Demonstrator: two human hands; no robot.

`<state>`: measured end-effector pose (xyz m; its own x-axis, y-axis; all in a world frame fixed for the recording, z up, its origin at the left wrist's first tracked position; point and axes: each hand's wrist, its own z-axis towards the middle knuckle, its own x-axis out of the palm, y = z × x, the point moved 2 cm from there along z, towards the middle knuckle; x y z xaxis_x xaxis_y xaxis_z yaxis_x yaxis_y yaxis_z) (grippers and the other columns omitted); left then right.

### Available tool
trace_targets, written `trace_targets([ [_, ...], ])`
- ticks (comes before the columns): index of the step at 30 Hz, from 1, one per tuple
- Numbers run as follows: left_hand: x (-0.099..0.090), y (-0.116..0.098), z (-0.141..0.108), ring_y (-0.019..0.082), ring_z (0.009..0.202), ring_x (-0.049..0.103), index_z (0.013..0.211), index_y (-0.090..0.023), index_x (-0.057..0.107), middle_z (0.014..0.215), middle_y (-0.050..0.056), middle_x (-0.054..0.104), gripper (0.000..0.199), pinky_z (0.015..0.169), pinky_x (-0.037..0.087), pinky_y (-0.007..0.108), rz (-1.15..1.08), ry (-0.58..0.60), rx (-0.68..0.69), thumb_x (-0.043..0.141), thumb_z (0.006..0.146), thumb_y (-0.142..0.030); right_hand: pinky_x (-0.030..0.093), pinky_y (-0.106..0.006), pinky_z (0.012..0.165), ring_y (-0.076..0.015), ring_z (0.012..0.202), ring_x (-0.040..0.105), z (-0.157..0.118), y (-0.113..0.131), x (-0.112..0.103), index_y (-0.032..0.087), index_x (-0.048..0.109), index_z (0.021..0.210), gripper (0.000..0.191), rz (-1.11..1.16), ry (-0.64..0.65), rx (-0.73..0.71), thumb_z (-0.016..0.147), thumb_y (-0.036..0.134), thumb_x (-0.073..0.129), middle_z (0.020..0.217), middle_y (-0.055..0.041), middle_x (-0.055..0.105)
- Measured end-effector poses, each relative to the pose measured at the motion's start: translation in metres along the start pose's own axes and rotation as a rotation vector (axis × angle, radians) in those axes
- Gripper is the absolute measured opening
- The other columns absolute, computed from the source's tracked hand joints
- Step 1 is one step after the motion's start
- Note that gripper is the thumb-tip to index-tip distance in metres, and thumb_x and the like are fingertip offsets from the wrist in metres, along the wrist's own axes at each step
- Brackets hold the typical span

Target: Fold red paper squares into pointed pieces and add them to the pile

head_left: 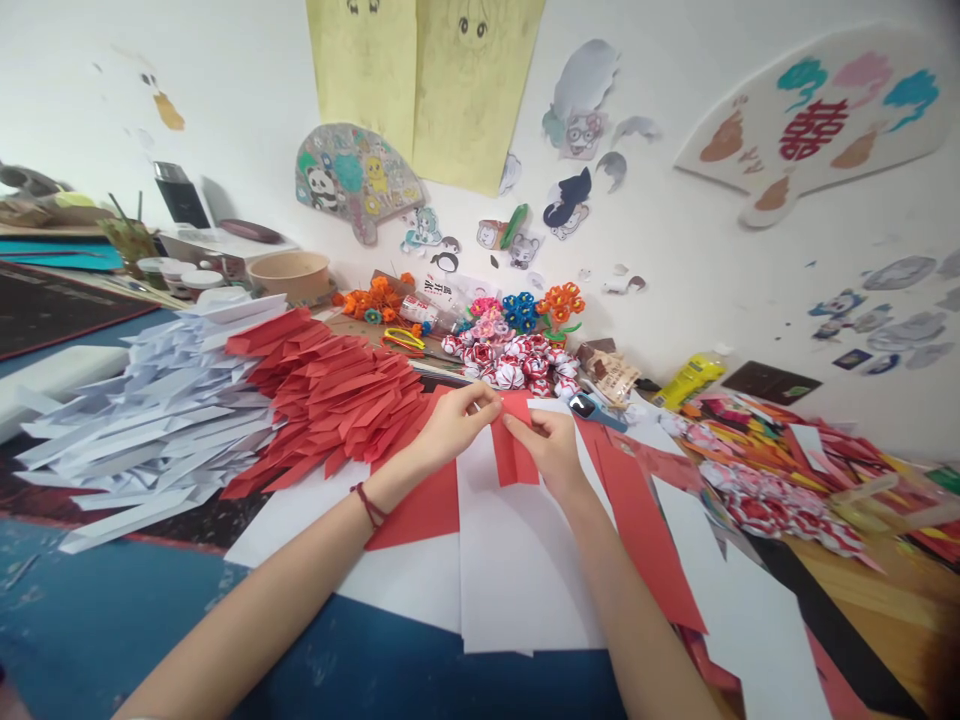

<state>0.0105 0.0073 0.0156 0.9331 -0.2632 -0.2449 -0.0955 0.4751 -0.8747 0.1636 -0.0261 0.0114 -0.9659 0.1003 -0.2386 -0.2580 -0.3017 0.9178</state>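
Note:
My left hand [466,418] and my right hand [551,446] come together at the middle of the table, both closed on a small strip of red paper [516,458]. The strip has a lengthwise crease and hangs between my fingers over a white sheet [517,570]. A larger red sheet [420,505] lies under my left wrist. Left of my hands is a heap of folded red paper strips [330,390], beside a heap of folded white strips [180,390].
Red-and-white paper flowers [517,362] sit against the wall, with a blue watch [596,411] near them. A yellow bottle [691,376] and a pile of coloured strips [787,440] are at right. A beige bowl [289,276] and black flask [180,195] stand at back left.

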Motion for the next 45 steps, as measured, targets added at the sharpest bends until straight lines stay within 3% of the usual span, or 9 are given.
trace_targets([
  [9, 0.001, -0.001, -0.002, 0.011, 0.068, 0.054, 0.08, -0.017, 0.06, 0.073, -0.001, 0.062, 0.014, 0.063, 0.038, 0.021, 0.091, 0.002, -0.033, 0.05, 0.084, -0.025, 0.031, -0.023, 0.047, -0.0094, 0.051, 0.038, 0.007, -0.004, -0.022, 0.016, 0.057, 0.057, 0.035, 0.091, -0.254, -0.012, 0.07, 0.045, 0.072, 0.054, 0.0032, 0.046],
  [16, 0.002, -0.007, -0.004, 0.01, 0.067, 0.053, 0.09, -0.018, 0.065, 0.085, 0.001, 0.066, 0.016, 0.061, 0.039, 0.021, 0.222, -0.073, 0.044, 0.056, 0.084, -0.029, 0.037, -0.024, 0.052, -0.0129, 0.059, 0.05, 0.002, 0.003, -0.004, 0.014, 0.066, 0.068, 0.033, 0.036, 0.182, 0.049, 0.075, 0.046, 0.067, 0.065, -0.0002, 0.058],
  [19, -0.002, -0.006, -0.004, 0.011, 0.066, 0.051, 0.084, -0.017, 0.065, 0.079, 0.0, 0.064, 0.011, 0.061, 0.038, 0.021, 0.269, -0.146, 0.059, 0.057, 0.082, -0.024, 0.042, -0.025, 0.056, -0.0146, 0.063, 0.056, 0.001, 0.002, 0.0, 0.014, 0.069, 0.08, 0.032, 0.086, 0.245, 0.106, 0.072, 0.045, 0.071, 0.074, -0.002, 0.064],
  [24, -0.009, -0.004, -0.001, 0.01, 0.062, 0.05, 0.079, -0.016, 0.063, 0.073, 0.0, 0.063, 0.016, 0.059, 0.037, 0.021, 0.285, -0.232, -0.031, 0.056, 0.082, -0.03, 0.043, -0.025, 0.052, -0.0112, 0.053, 0.054, 0.009, -0.006, -0.018, 0.015, 0.068, 0.08, 0.031, 0.177, -0.05, 0.184, 0.062, 0.038, 0.08, 0.065, -0.0001, 0.063],
  [29, 0.001, 0.002, -0.001, 0.011, 0.058, 0.049, 0.068, -0.015, 0.063, 0.06, -0.001, 0.057, 0.026, 0.053, 0.034, 0.021, 0.285, 0.007, -0.114, 0.061, 0.077, -0.039, 0.051, -0.026, 0.064, -0.0104, 0.059, 0.06, 0.014, -0.015, -0.035, 0.02, 0.068, 0.088, 0.036, 0.477, -0.304, 0.213, 0.057, 0.029, 0.084, 0.075, 0.0006, 0.068],
  [32, 0.007, 0.005, -0.002, 0.011, 0.059, 0.05, 0.069, -0.015, 0.066, 0.062, -0.001, 0.059, 0.028, 0.053, 0.034, 0.021, 0.275, 0.119, -0.118, 0.062, 0.075, -0.042, 0.052, -0.028, 0.075, -0.0135, 0.072, 0.065, 0.014, -0.011, -0.032, 0.021, 0.068, 0.099, 0.038, 0.533, -0.234, 0.159, 0.065, 0.032, 0.08, 0.086, -0.0023, 0.07],
  [35, 0.005, 0.007, -0.001, 0.012, 0.062, 0.053, 0.075, -0.015, 0.068, 0.064, -0.001, 0.061, 0.027, 0.054, 0.034, 0.021, 0.266, 0.046, -0.14, 0.062, 0.075, -0.041, 0.051, -0.03, 0.075, -0.0162, 0.078, 0.065, 0.011, -0.003, -0.021, 0.021, 0.067, 0.108, 0.042, 0.424, -0.09, 0.123, 0.07, 0.036, 0.076, 0.096, -0.0051, 0.071],
  [40, 0.0, 0.007, 0.0, 0.013, 0.064, 0.056, 0.08, -0.015, 0.067, 0.069, 0.001, 0.064, 0.03, 0.056, 0.037, 0.022, 0.256, 0.001, -0.127, 0.055, 0.082, -0.042, 0.049, -0.028, 0.064, -0.015, 0.063, 0.061, 0.006, 0.002, -0.009, 0.015, 0.071, 0.081, 0.028, 0.197, 0.063, 0.137, 0.072, 0.042, 0.073, 0.074, -0.0053, 0.069],
  [45, 0.003, -0.004, -0.007, 0.014, 0.072, 0.059, 0.111, -0.019, 0.057, 0.096, 0.003, 0.066, 0.034, 0.063, 0.043, 0.025, 0.525, -0.02, 0.041, 0.061, 0.08, -0.03, 0.047, -0.026, 0.059, -0.0131, 0.057, 0.058, 0.009, -0.008, -0.019, 0.015, 0.069, 0.071, 0.028, 0.178, -0.032, 0.119, 0.073, 0.043, 0.071, 0.066, -0.004, 0.066],
])
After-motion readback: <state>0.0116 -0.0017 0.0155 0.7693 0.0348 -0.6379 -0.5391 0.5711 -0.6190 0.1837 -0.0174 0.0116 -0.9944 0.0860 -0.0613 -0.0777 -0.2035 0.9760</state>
